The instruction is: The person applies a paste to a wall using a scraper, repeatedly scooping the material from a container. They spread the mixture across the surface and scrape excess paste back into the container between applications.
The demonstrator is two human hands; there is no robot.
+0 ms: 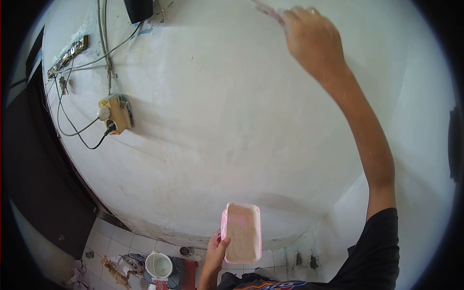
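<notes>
While your right hand (314, 41) is raised at the top of the view, its grip is clenched round a thin tool (269, 10); the far end runs out of frame, so can't tell what head it has or whether it touches the wall (251, 125). Your left hand (217, 253) is low, grasping the pink tray (259, 237) by its left side, thumb lapped over the edge, other fingers mostly hidden behind. Tray sits in front of your torso, open side to the camera, beige stuff coating the inside and one pink patch showing through. Right arm is at near full stretch, black sleeve (374, 246) at the upper arm. On the left of the wall you've got a cream socket box (117, 108) with a white plug and a black plug in it, a power strip (69, 57) above, keys (63, 85) hanging just under that, cables running between. Dark door (41, 169) at far left. Down on the tiled floor (102, 232), left of your tray: crumpled paper (116, 274), a white bucket (147, 263) right beside it, a small cup (185, 251) near the wall base.
</notes>
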